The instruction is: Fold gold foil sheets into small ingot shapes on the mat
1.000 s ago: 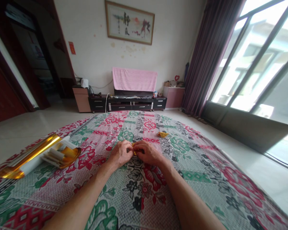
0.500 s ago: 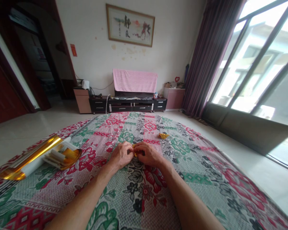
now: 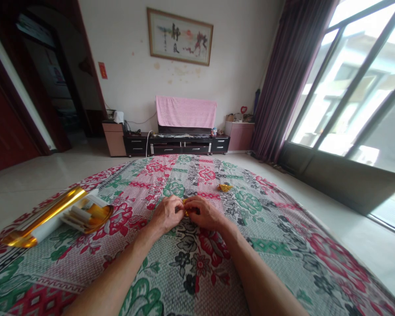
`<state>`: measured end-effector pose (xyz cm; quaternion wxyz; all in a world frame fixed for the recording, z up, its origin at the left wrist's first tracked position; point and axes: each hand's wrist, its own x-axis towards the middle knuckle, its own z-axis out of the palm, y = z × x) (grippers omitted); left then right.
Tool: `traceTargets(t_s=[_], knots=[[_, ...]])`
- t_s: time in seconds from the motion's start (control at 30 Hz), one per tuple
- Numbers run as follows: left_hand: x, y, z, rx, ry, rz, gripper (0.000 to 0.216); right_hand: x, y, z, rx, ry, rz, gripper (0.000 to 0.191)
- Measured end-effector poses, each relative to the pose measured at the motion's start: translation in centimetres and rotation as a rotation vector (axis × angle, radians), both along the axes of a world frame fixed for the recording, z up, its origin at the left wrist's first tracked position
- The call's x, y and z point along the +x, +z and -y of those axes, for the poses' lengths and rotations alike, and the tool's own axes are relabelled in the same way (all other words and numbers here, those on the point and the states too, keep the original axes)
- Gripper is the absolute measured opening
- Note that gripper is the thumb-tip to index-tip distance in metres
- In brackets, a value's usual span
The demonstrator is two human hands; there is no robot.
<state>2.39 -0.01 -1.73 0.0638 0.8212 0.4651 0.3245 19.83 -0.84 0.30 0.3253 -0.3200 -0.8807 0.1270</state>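
Beyond the far edge of the flowered cloth [image 3: 177, 285] stand a low black cabinet [image 3: 197, 149] and, above it, a pink cover [image 3: 186, 112]; a purple curtain [image 3: 288, 79] hangs past the cloth's far right edge. Near the middle of the cloth, you have your left hand [image 3: 167, 214] and right hand [image 3: 203, 212] meeting at a small gold piece [image 3: 186, 213]. The fingers of both your hands are curled and pinched on it; they hide most of it, so its shape cannot be told. A folded gold paper [image 3: 224, 188] lies right of the cloth's centre, apart from your hands. On the cloth's left side rest a gold roll [image 3: 57, 212] and, just beside it, white and gold pieces [image 3: 88, 214].
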Motion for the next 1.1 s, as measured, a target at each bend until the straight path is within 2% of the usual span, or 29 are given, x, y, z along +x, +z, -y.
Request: traceTargets(t_s=[0.27,0.53,0.7,1.1], knots=[[-0.05,-0.14,-0.09,-0.001,-0.013,0.012,0.011,0.01,0.6,0.18,-0.003,0.062,-0.007,0.028],[0.04,0.04,0.06,-0.003,-0.004,-0.004,0.011,0.01,0.37,0.12,-0.012,0.051,-0.001,0.029],[0.14,0.11,0.21,0.016,0.011,-0.017,0.01,-0.06,0.0,0.12,-0.011,-0.034,0.003,0.03],[0.34,0.38,0.45,0.01,0.028,-0.008,0.01,-0.14,0.39,0.33,-0.032,-0.014,-0.006,0.03]])
